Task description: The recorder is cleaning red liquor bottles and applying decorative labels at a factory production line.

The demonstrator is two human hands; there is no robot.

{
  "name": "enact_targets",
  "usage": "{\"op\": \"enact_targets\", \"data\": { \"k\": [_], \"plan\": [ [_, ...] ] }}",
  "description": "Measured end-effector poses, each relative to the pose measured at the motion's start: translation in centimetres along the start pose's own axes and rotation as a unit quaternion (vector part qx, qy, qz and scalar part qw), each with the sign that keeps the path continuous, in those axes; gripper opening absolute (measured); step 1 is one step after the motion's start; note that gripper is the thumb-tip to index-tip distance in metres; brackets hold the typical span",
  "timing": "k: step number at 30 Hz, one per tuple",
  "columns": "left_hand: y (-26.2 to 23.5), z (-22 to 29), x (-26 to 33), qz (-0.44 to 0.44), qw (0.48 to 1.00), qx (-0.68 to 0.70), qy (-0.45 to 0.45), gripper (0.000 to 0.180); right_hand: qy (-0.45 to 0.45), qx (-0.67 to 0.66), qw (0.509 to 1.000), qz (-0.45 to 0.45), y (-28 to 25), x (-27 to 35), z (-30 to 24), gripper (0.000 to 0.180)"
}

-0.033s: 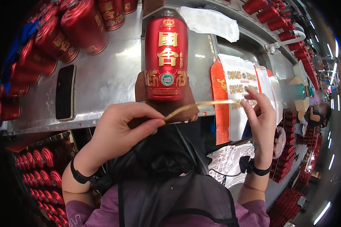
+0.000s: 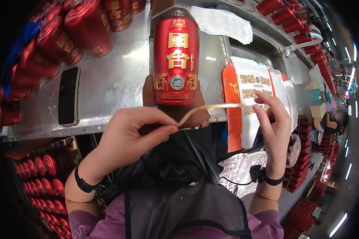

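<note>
A thin, bendy gold strip (image 2: 206, 106) stretches between my two hands. My left hand (image 2: 137, 129) pinches its left end between thumb and forefinger. At the other end, my right hand (image 2: 276, 115) has its thumb at the strip, with the forefinger raised apart; the strip's tip is hard to see against white paper. Beyond the strip lies a red bottle (image 2: 177, 59) with gold characters, gold patterns and a round green emblem, its neck pointing away from me. It rests on a brown pad (image 2: 197, 113) at the bench edge.
Several red bottles (image 2: 89, 28) stand on the metal bench (image 2: 119, 75) at left, near a black phone (image 2: 69, 95). To the right are gold-printed label sheets (image 2: 251, 75) on an orange-red sheet (image 2: 230, 107). White paper (image 2: 223, 24) lies farther back. A person (image 2: 332, 121) is at far right.
The gold strip bends more sharply near my left fingers. My left hand has shifted slightly right, and the bottle appears a little farther right.
</note>
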State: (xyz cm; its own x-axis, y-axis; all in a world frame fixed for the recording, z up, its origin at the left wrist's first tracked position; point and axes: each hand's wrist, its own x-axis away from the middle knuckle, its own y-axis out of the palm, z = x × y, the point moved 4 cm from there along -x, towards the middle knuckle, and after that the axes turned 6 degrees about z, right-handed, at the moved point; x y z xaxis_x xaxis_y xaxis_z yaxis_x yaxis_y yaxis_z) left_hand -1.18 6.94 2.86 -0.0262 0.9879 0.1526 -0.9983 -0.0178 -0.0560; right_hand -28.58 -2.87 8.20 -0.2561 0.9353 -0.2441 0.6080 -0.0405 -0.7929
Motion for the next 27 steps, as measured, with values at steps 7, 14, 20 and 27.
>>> {"op": "enact_targets", "data": {
  "k": [7, 14, 20, 27],
  "plan": [
    [1.1, 1.6, -0.6, -0.013, 0.972, -0.153, 0.178, 0.012, -0.077, -0.251, 0.928, -0.265, 6.6, 0.1, -6.3, 0.037],
    [-0.9, -0.8, -1.2, 0.027, 0.999, -0.027, 0.016, 0.009, 0.008, -0.277, 0.931, -0.237, 9.0, -0.7, -4.8, 0.01],
    [-1.7, -2.5, -1.7, 0.081, 0.995, 0.056, -0.023, 0.011, 0.056, -0.274, 0.938, -0.205, 9.6, -1.2, -4.8, 0.015],
    [-1.7, -3.5, -2.0, 0.073, 0.994, 0.068, -0.037, 0.006, 0.035, -0.25, 0.948, -0.192, 10.0, -1.2, -4.5, 0.019]
  ]
}}
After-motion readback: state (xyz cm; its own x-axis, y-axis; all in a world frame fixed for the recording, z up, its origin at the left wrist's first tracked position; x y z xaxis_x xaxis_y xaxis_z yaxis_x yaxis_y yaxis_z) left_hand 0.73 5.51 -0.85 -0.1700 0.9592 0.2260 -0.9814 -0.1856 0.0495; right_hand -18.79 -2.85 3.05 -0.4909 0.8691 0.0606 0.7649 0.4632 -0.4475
